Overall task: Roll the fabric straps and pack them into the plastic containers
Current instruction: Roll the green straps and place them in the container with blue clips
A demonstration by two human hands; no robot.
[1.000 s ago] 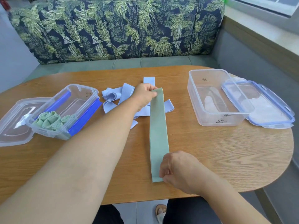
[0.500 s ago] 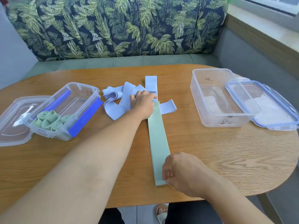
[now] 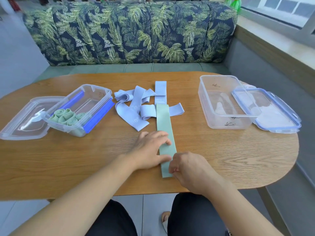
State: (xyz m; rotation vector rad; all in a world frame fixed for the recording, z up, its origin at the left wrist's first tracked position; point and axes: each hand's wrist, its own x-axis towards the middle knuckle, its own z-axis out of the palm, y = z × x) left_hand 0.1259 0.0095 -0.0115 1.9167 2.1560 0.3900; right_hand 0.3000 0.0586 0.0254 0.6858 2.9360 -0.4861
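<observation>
"Green strap first: where does it lie?"

"Flat on the wooden table, running lengthwise away from the person. Its far end rests on a loose heap of light blue straps."

"And the hands?"

"The left hand comes onto the strap's middle from the left, fingers straight and laid flat on the cloth. The right hand is at the strap's near end, fingers curled, and it looks to be pinching the fabric there."

"What stands to the left of the strap?"

"A clear container with blue clips, well apart from it, past the blue heap. Several rolled green straps are packed into its near end. Its clear lid lies further left still, touching the container."

"To the right?"

"A second clear container, also well apart, with black marks on its wall. A blue-rimmed lid sits on its far side — the two overlap at one corner."

"Beyond the strap's far end?"

"Past the table's edge, a sofa — dark, printed with palm leaves."
</observation>
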